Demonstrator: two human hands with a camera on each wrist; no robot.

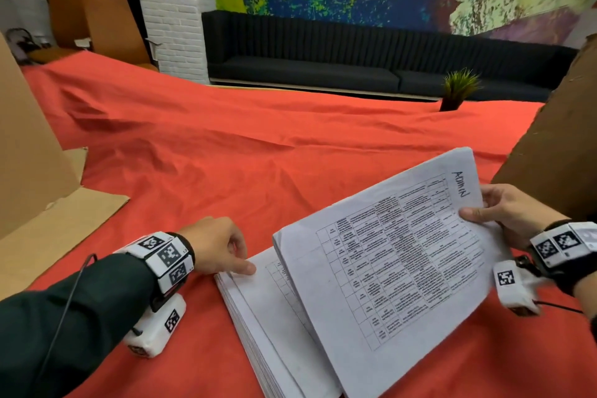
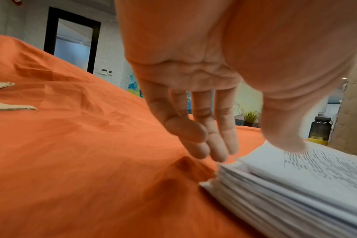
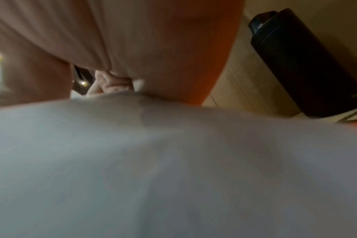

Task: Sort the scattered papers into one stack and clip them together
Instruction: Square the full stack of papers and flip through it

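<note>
Nearest the camera, a thick stack of white papers [image 1: 258, 326] lies flat on the red tablecloth [image 1: 193, 152], its ragged left edge showing many sheet layers in the left wrist view [image 2: 275, 201]. Above the stack's right part, tilted up toward the right, is a raised bundle of printed sheets [image 1: 397, 255] with a ruled table and the handwritten word "ADMIN" near its far corner. Its lower left edge meets the stack; its right edge is lifted clear.

The right hand [image 1: 510, 213] grips that right edge, thumb on top of the page and the other fingers beneath it. In the right wrist view the white paper [image 3: 173, 161] fills most of the picture, blurred; the hand [image 3: 132, 48] appears to press against it from above, though the fingers cannot be made out well there.

The left hand [image 1: 216, 245] rests at the stack's far left corner, thumb tip touching the top sheet. The left wrist view shows its fingers [image 2: 196, 133] straight and relaxed, pointing down toward the cloth just beside the stack's edge, holding nothing. Both wrists carry white marker-printed bands.

Flattened brown cardboard [image 1: 42, 200] lies to the left on the cloth, and another cardboard panel [image 1: 559, 145] stands at the right. A dark bottle [image 2: 320, 128] stands near that panel, also seen in the right wrist view [image 3: 300, 64]. Farther off, a small potted plant [image 1: 457, 90] sits at the cloth's far edge, with a black sofa [image 1: 323, 52] against a colourful painted wall behind it.
</note>
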